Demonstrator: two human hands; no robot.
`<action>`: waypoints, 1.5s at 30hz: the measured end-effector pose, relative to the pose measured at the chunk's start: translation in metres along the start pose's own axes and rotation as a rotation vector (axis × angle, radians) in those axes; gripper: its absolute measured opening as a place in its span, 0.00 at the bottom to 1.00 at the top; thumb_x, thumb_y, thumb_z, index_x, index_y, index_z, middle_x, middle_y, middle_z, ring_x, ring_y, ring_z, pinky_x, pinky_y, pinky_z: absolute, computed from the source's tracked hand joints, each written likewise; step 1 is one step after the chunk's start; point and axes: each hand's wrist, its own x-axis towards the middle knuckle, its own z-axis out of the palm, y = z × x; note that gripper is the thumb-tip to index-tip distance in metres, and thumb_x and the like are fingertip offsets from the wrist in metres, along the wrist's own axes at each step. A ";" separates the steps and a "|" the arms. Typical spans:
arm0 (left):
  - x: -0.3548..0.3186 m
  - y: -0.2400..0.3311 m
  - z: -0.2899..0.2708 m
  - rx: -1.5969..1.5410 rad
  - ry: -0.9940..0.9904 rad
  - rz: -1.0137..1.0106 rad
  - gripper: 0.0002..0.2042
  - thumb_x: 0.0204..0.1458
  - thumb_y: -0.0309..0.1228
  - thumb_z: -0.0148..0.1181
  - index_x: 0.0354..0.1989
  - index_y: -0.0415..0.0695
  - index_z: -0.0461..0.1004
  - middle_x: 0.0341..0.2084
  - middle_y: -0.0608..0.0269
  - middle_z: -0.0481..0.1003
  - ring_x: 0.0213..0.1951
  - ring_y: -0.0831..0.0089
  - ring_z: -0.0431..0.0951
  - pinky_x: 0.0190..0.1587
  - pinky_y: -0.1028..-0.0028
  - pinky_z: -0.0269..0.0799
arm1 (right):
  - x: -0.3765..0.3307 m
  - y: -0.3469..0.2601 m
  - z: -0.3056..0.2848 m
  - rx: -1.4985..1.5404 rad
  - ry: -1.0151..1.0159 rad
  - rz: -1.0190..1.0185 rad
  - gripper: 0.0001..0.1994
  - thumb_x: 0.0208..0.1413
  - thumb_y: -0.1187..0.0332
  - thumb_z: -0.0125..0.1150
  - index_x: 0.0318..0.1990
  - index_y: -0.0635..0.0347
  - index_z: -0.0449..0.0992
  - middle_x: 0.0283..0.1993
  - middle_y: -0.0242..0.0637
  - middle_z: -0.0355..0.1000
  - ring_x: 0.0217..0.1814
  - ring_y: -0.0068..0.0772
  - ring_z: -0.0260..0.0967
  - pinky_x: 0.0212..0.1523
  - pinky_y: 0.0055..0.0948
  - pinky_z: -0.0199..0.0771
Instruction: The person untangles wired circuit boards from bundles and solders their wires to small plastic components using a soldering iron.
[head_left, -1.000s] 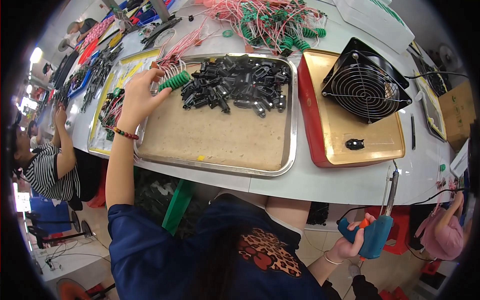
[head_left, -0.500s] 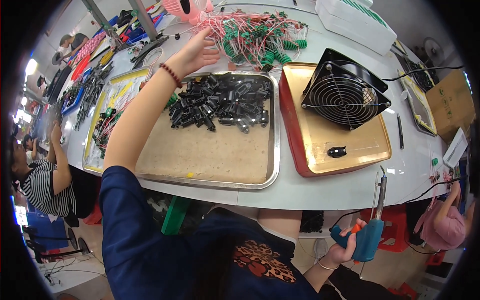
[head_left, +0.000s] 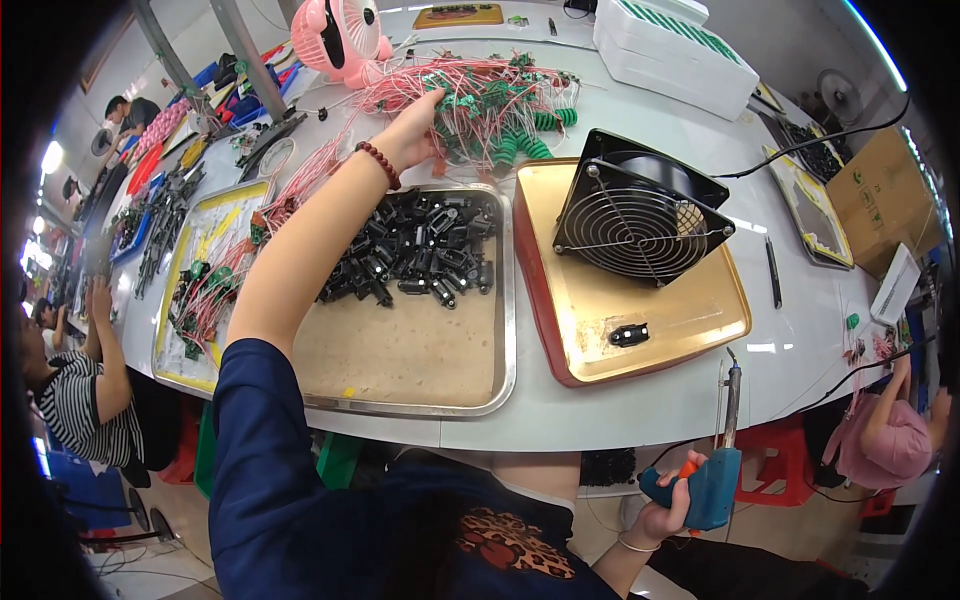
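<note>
My left hand (head_left: 412,132) reaches to the near left edge of a pile of circuit boards with red and white wires (head_left: 490,85). Its fingers look spread, with their tips among the wires; nothing shows gripped in it. Below that arm lies a metal tray (head_left: 507,330) holding a heap of small black plastic housings (head_left: 430,245). Low on the right, my right hand (head_left: 662,512) is wrapped round the handle of a blue soldering gun (head_left: 714,488), tip upward. Near its tip, one black housing (head_left: 629,335) rests on a gold-coloured box lid (head_left: 690,345).
A black fan (head_left: 640,215) stands on the lid, its cable running right. Behind the wire pile are a pink fan (head_left: 335,45) and a white foam box (head_left: 670,60). A yellow-edged tray (head_left: 165,310) with wired boards lies left. Other people sit at both sides.
My left hand has come down onto the edge of the wire pile. The view has shifted, showing more of the table's far side. My right hand still holds the soldering gun.
</note>
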 end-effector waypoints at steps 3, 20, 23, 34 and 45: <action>0.006 -0.005 0.013 -0.073 -0.024 0.024 0.18 0.59 0.47 0.44 0.46 0.45 0.67 0.38 0.61 0.72 0.35 0.67 0.70 0.37 0.67 0.68 | 0.001 0.000 0.001 0.003 0.006 0.002 0.22 0.42 0.70 0.51 0.47 0.73 0.66 0.46 0.46 0.68 0.24 0.23 0.61 0.31 0.20 0.63; 0.003 -0.024 0.054 0.096 -0.323 0.012 0.25 0.58 0.48 0.46 0.59 0.45 0.58 0.61 0.44 0.57 0.60 0.56 0.60 0.64 0.59 0.49 | -0.002 -0.006 0.008 0.022 0.020 0.002 0.23 0.40 0.73 0.48 0.47 0.76 0.66 0.47 0.50 0.68 0.24 0.25 0.62 0.31 0.21 0.64; 0.008 -0.028 0.050 0.139 -0.303 0.016 0.26 0.59 0.44 0.46 0.62 0.44 0.55 0.59 0.46 0.60 0.58 0.58 0.64 0.61 0.63 0.55 | -0.003 -0.006 0.007 0.021 0.001 -0.005 0.24 0.40 0.73 0.48 0.48 0.76 0.66 0.47 0.51 0.69 0.24 0.25 0.62 0.32 0.21 0.65; -0.053 -0.005 -0.038 0.997 -0.354 0.531 0.16 0.52 0.35 0.57 0.45 0.37 0.74 0.39 0.58 0.77 0.41 0.72 0.76 0.46 0.74 0.70 | -0.006 -0.007 0.003 0.024 0.029 -0.001 0.25 0.39 0.73 0.48 0.48 0.77 0.65 0.46 0.52 0.69 0.23 0.25 0.62 0.41 0.27 0.65; -0.051 -0.013 -0.112 1.414 0.206 0.467 0.11 0.39 0.34 0.62 0.31 0.42 0.76 0.29 0.54 0.78 0.34 0.60 0.78 0.39 0.66 0.73 | -0.009 -0.012 0.010 0.006 -0.012 -0.028 0.23 0.41 0.70 0.52 0.47 0.74 0.66 0.45 0.48 0.68 0.23 0.24 0.63 0.29 0.21 0.64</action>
